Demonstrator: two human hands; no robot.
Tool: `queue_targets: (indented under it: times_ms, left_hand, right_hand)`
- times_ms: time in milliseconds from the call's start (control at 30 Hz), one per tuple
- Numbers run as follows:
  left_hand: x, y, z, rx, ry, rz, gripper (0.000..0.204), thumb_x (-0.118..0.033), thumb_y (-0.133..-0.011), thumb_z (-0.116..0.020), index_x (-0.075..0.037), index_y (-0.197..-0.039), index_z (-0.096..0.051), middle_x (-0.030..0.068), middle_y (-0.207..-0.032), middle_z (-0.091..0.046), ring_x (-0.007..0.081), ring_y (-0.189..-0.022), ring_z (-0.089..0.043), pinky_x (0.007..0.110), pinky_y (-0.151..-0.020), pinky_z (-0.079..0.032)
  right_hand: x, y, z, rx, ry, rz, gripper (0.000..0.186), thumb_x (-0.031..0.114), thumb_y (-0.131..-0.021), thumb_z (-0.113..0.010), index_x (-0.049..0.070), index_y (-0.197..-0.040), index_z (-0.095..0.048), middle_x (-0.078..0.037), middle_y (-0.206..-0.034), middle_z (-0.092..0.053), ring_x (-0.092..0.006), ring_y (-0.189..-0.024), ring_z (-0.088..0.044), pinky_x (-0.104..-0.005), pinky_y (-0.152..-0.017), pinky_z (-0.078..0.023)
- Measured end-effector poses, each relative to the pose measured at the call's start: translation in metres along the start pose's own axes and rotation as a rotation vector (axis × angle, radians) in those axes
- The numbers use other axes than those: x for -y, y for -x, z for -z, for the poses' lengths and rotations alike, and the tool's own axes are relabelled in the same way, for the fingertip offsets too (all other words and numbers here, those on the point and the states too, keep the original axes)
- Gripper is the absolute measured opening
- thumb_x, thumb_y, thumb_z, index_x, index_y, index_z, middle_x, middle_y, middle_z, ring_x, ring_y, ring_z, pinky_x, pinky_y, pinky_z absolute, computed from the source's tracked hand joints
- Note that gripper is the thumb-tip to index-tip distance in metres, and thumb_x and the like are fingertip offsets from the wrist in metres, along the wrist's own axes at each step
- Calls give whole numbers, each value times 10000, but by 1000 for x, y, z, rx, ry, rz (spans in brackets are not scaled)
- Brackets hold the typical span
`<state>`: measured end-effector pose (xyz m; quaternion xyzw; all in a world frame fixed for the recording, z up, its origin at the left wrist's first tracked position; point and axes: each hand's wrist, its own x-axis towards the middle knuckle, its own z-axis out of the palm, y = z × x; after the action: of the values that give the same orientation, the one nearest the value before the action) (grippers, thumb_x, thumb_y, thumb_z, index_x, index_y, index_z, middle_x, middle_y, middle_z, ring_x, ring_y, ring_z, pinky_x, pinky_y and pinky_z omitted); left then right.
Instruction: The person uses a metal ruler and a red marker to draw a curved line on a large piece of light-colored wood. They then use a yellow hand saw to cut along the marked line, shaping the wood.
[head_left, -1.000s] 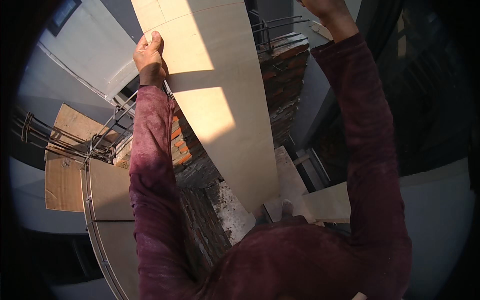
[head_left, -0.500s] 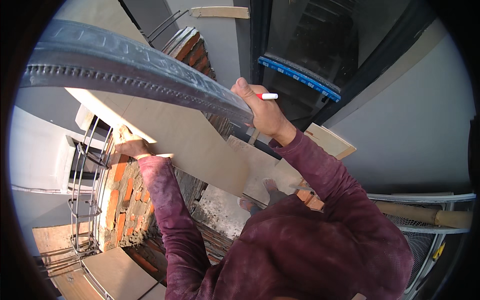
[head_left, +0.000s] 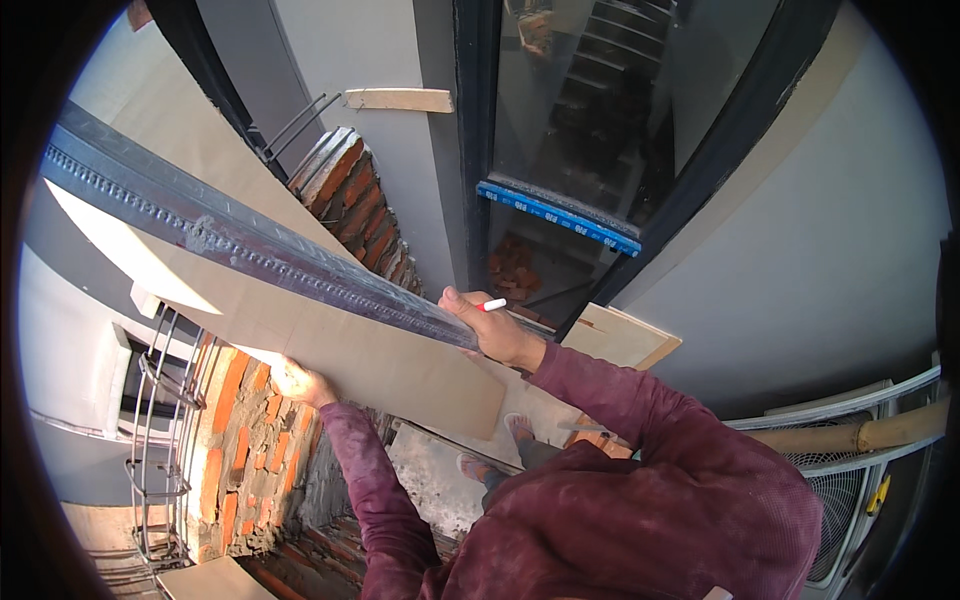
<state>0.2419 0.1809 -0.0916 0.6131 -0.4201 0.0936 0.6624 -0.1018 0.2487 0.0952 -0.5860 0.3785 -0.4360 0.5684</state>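
Observation:
My right hand (head_left: 505,335) is closed round the near end of a long grey metal profile (head_left: 270,265) with a ribbed side. A red marker with a white cap (head_left: 492,305) sticks out from the same hand, by the thumb. The profile slants from the upper left across a long pale plywood board (head_left: 390,370). My left hand (head_left: 303,383) grips the board's lower edge, its fingertips partly hidden there. Whether the profile rests on the board, I cannot tell.
Below the board stands a rough brick wall (head_left: 250,450) beside bent steel rebar (head_left: 150,455). A dark-framed glass door with a blue strip (head_left: 560,219) is ahead. Further right are leaning boards (head_left: 625,340) and a unit with a fan grille (head_left: 825,490).
The view has shifted, and both hands, the profile and the board sit lower in it. The profile slants more steeply. Both hands keep their hold.

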Motion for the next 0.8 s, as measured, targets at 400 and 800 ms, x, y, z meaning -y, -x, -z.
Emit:
queue_targets:
  times_ms: [400,800]
  left_hand:
    - [23,4,11,68,-89,257,514,-312,-1012,-547,72,-1329,-422,260,-1286,-486,359,-1141,-527,443,-959,-442]
    - [-310,-8,10,1031,1136,261,1041,-566,-787,-771,15,-1473,-248,197,-1215,-569,300,-1135,-583,430,-986,-470]
  right_hand:
    - [-55,15,48,-53,290,265,463,375,-1084,-328,11,-1144,-607,-98,-838,-600,-256,-778,-580,-363,-688,-443]
    - [-66,52,17,-245,239,48,606,470,-1063,-341,-61,-855,-546,-142,-702,-503,-213,-696,-460,-384,-695,-413]
